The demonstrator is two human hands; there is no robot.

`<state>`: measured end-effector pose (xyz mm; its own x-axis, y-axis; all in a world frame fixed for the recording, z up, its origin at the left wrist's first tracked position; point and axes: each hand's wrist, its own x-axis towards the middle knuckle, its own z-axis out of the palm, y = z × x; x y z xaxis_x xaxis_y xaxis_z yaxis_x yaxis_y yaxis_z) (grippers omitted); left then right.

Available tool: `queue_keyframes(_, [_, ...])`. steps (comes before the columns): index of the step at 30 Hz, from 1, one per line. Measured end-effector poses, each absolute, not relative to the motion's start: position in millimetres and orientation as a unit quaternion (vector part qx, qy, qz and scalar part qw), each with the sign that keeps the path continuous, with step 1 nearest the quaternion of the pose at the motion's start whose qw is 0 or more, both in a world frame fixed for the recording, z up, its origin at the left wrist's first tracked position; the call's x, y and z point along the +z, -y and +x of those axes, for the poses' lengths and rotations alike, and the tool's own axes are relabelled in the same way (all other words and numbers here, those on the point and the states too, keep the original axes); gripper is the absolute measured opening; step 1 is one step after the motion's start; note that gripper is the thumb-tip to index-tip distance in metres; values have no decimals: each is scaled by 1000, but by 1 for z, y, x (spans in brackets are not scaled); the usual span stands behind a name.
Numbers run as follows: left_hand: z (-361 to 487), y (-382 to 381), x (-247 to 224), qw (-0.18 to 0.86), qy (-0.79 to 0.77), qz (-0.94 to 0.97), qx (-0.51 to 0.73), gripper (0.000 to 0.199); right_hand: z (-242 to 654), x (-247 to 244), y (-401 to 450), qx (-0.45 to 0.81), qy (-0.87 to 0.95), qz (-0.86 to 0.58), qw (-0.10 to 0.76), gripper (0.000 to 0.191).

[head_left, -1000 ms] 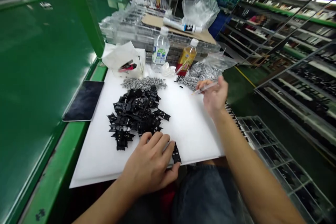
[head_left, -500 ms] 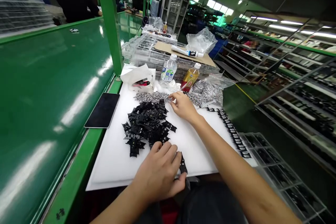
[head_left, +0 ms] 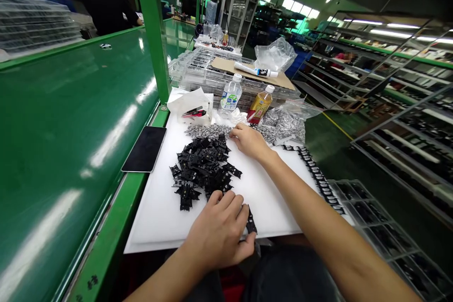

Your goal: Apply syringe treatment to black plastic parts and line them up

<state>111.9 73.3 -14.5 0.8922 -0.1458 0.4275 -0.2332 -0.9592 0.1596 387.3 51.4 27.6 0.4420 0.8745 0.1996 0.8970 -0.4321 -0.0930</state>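
Note:
Near the front edge of the white foam board [head_left: 159, 226], my left hand [head_left: 224, 226] is closed on a black plastic part [head_left: 251, 222], gripped between thumb and fingers. My right hand [head_left: 249, 141] reaches to the long heap of small grey metal pieces [head_left: 207, 131]. Its fingertips are pinched together at the heap's edge; whatever is between them is too small to make out. A pile of black plastic parts [head_left: 203, 163] lies between the heap and my left hand. Along the board's right edge runs a row of similar black parts [head_left: 318, 181].
A tablet [head_left: 144, 149] rests on the green conveyor's edge at left. Behind the heap stand a clear bottle [head_left: 231, 94], a yellow-red bottle [head_left: 261, 104] and a bag of grey pieces [head_left: 292, 122]. Divided trays [head_left: 375, 217] sit low at right. A person [head_left: 106, 4] is across the conveyor.
The whole view has shifted slightly, so things appear a little further right. My right hand's fingertips have drawn closer together at the grey heap. My left hand keeps the black plastic part.

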Motion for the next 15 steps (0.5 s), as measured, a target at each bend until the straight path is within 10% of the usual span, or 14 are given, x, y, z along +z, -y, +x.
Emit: queue_keyframes(15, [113, -73, -8, 103, 112, 969, 196, 33, 285, 25, 105, 2, 547, -792, 271, 14])
